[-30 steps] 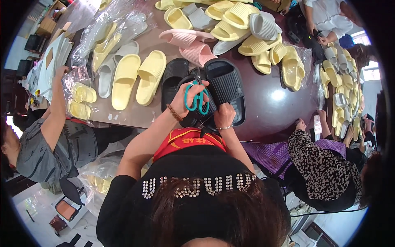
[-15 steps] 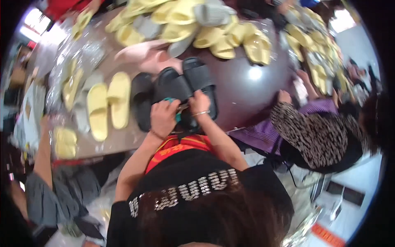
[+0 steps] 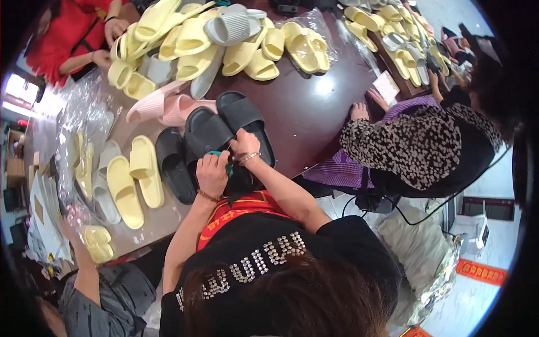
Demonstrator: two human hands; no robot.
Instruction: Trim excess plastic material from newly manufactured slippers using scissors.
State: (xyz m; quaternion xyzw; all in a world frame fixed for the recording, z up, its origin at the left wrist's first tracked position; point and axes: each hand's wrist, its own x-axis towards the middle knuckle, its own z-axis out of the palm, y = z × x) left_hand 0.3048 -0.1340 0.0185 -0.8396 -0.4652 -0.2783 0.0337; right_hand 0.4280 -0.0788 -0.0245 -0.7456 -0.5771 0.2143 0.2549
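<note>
My left hand [image 3: 212,175] is closed around a small tool with teal handles [image 3: 229,168], whose working end is mostly hidden by my fingers. Close beside it, my right hand [image 3: 246,146] has its fingers closed at the edge of the middle black slide slipper [image 3: 206,132]. Another black slipper [image 3: 241,112] lies to the right, partly beneath my right wrist. To the left of my hands a third black slipper [image 3: 175,163] rests on the table. The lower part of the middle slipper is hidden by my hands.
Yellow slippers [image 3: 126,191], pink slippers [image 3: 168,109] and grey slippers [image 3: 233,28] surround the work on the dark table [image 3: 314,123]. Clear plastic wrap [image 3: 84,112] lies at left. A person in red [image 3: 73,33] is across; others sit left and right [image 3: 404,146].
The whole view has shifted, so the slippers sit further left. Both hands stay close together at the black slippers, the teal-handled tool still in my left hand.
</note>
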